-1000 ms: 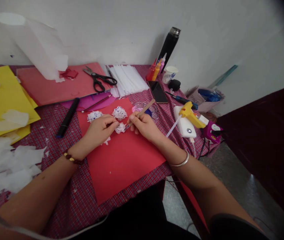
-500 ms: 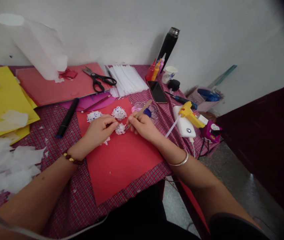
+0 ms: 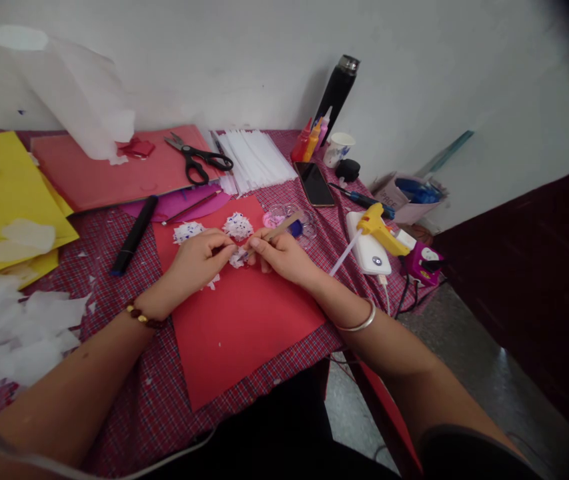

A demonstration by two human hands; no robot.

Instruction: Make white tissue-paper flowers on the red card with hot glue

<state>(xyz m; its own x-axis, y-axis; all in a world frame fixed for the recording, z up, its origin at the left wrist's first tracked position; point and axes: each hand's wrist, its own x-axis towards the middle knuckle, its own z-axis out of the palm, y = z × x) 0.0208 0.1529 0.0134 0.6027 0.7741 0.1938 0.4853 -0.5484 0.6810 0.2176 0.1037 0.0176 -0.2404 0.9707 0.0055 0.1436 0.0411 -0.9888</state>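
Note:
My left hand (image 3: 203, 257) pinches a small white paper flower (image 3: 237, 257) that rests on a red paper sheet (image 3: 244, 320). My right hand (image 3: 278, 253) is closed round a thin wooden brush (image 3: 284, 224), whose tip touches that flower. Two more white flowers with blue specks, the nearer flower (image 3: 238, 225) and the left flower (image 3: 187, 232), lie just beyond on the same sheet. A small clear dish with blue paint (image 3: 300, 227) sits right behind my right hand.
Scissors (image 3: 198, 160), a stack of white strips (image 3: 257, 159), a phone (image 3: 315, 183), paint bottles (image 3: 311, 139), a black flask (image 3: 337, 93) and a cup (image 3: 338, 148) stand at the back. A yellow glue gun (image 3: 380, 227) lies right. Yellow paper (image 3: 9, 193) and white scraps (image 3: 9, 333) lie left.
My right hand has shifted slightly left toward my left hand, bringing the brush tip deeper onto the flower. My left hand has stayed in place.

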